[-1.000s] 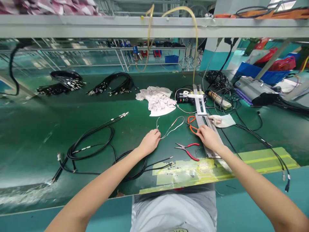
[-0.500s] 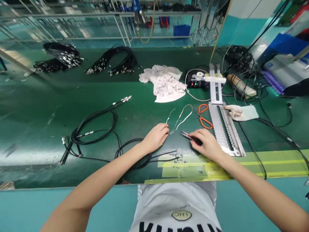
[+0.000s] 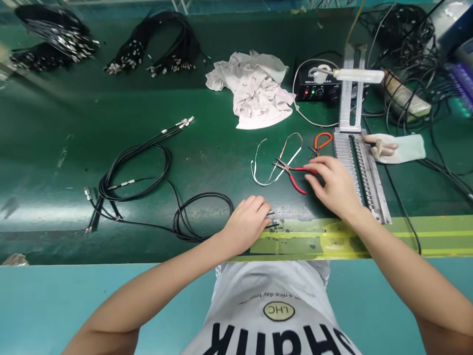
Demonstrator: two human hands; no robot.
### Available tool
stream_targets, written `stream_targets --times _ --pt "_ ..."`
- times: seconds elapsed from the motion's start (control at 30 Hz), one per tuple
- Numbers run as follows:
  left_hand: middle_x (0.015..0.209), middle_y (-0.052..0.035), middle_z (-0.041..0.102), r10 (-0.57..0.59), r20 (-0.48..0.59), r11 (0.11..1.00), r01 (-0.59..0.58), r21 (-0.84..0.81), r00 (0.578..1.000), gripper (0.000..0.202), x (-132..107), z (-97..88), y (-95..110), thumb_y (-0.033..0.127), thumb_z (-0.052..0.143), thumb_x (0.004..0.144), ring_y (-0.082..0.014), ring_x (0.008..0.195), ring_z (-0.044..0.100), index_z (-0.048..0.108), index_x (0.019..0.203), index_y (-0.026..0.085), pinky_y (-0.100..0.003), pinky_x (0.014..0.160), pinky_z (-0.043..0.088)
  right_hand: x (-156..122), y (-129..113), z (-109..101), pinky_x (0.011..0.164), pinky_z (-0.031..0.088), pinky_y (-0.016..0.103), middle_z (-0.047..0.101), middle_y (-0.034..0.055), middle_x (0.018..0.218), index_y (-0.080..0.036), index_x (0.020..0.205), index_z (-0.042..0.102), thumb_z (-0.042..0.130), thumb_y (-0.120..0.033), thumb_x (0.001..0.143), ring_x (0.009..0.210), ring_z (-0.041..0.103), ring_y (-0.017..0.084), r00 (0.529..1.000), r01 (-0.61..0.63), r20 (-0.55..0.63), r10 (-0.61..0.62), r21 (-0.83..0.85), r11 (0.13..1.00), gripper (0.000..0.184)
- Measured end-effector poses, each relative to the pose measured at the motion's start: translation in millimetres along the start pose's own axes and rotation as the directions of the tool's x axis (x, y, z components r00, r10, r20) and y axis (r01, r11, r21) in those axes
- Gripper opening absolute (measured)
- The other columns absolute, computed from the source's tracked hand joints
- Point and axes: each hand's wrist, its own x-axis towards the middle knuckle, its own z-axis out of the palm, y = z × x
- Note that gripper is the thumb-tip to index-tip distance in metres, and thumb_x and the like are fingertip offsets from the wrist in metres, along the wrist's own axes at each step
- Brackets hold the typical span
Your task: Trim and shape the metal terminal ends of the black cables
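My left hand (image 3: 247, 223) lies near the table's front edge, fingers curled round the ends of a black cable (image 3: 201, 217), whose metal tips (image 3: 274, 213) stick out past the fingertips. My right hand (image 3: 332, 185) is closed on the handles of small red-handled pliers (image 3: 294, 175); their jaws point left over a thin white wire loop (image 3: 273, 162) that lies on the green mat. Just beyond the right hand lie orange-handled scissors (image 3: 322, 140).
A slotted metal fixture (image 3: 360, 165) runs along the right of my right hand, with a white glove (image 3: 401, 148) beside it. Further back are a crumpled white cloth (image 3: 258, 88), a black control box (image 3: 318, 91), a coiled black cable (image 3: 136, 172) and cable bundles (image 3: 158, 49).
My left hand let go of the white wire and moved back to the black cable ends. My right hand took the pliers and brought them up beside the wire. The view tilted down.
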Motion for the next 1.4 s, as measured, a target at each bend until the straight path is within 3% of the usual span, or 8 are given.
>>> stream_targets --times 0.17,0.33,0.53,0.67,0.9,1.0,1.13,1.4 --pt "0.094 -0.0053 0.058 -0.111 0.002 0.934 0.105 -0.341 0.994 0.018 3.8 -3.5 9.3 0.02 0.039 0.102 -0.0187 0.086 0.055 0.054 0.094 0.019 -0.033 0.079 0.045 7.4 46.2 3.8 0.104 0.045 0.056 0.061 0.0142 0.136 -0.02 0.132 0.06 0.053 -0.033 0.097 0.124 0.056 0.036 0.991 -0.113 0.053 0.124 -0.178 0.977 0.038" --pt "0.084 -0.0003 0.058 -0.254 0.055 0.75 0.232 -0.619 0.966 0.018 -8.6 -26.1 19.7 0.028 0.047 0.102 -0.0131 0.074 0.055 0.06 0.111 0.021 -0.026 0.069 0.043 8.8 54.8 6.4 0.102 0.048 0.052 0.065 0.0128 0.121 -0.021 0.128 0.063 0.054 -0.033 0.095 0.114 0.06 0.033 0.993 -0.058 0.09 0.074 -0.168 0.984 0.036" --pt "0.097 -0.0058 0.069 -0.275 0.014 0.654 0.197 -0.73 0.961 0.022 -15.4 -28.9 24.9 0.032 0.055 0.099 -0.0168 0.087 0.063 0.074 0.103 0.021 -0.026 0.071 0.046 21.3 64.5 6.3 0.109 0.045 0.052 0.055 0.0152 0.137 -0.02 0.137 0.057 0.06 -0.042 0.091 0.127 0.053 0.035 0.996 -0.071 0.038 0.078 -0.162 0.984 0.051" --pt "0.096 -0.0048 0.073 -0.337 0.045 0.554 0.236 -0.798 0.94 0.022 -19.5 -33.3 27.0 0.034 0.058 0.098 -0.0155 0.082 0.062 0.075 0.102 0.021 -0.027 0.074 0.048 36.6 90.9 8.5 0.112 0.04 0.057 0.049 0.0155 0.149 -0.019 0.141 0.054 0.053 -0.05 0.094 0.137 0.047 0.037 0.981 -0.039 0.178 0.075 -0.202 0.979 0.056" --pt "0.061 0.002 0.047 -0.371 0.173 0.347 0.309 -0.886 0.912 0.031 -22.5 -47.2 28.5 0.041 0.058 0.097 -0.01 0.059 0.043 0.076 0.102 0.016 -0.023 0.054 0.032 63.5 133.7 -1.1 0.111 0.035 0.064 0.036 0.013 0.161 -0.025 0.149 0.046 0.069 -0.045 0.081 0.143 0.039 0.041 0.917 0.12 0.398 -0.044 -0.167 0.979 0.074" --pt "0.061 0.0028 0.047 -0.366 0.215 0.231 0.312 -0.921 0.905 0.033 -22.9 -49.3 27.2 0.043 0.059 0.096 -0.0088 0.057 0.038 0.073 0.107 0.014 -0.023 0.053 0.028 72.9 133.3 -7.1 0.103 0.039 0.059 0.051 0.0195 0.148 -0.018 0.145 0.051 0.077 -0.045 0.073 0.131 0.049 0.042 0.895 0.127 0.446 -0.026 -0.198 0.972 0.081" --pt "0.061 0.0036 0.047 -0.394 0.195 0.165 0.278 -0.946 0.898 0.032 -23.8 -49.2 27.3 0.042 0.062 0.095 -0.009 0.057 0.038 0.069 0.11 0.015 -0.023 0.053 0.027 76.0 117.8 -12.0 0.087 0.038 0.046 0.068 0.0208 0.116 -0.004 0.123 0.067 0.066 -0.035 0.084 0.109 0.058 0.031 0.894 0.163 0.446 -0.046 -0.228 0.96 0.049" --pt "0.067 0.0006 0.057 -0.42 0.108 0.245 0.228 -0.942 0.901 0.024 -23.0 -49.5 32.8 0.034 0.064 0.094 -0.0082 0.059 0.041 0.077 0.101 0.016 -0.024 0.057 0.034 65.0 86.2 -41.3 0.072 0.028 0.04 0.066 0.02 0.111 -0.009 0.115 0.07 0.061 -0.023 0.091 0.1 0.057 0.026 0.902 0.233 0.431 -0.024 -0.437 0.869 0.029"
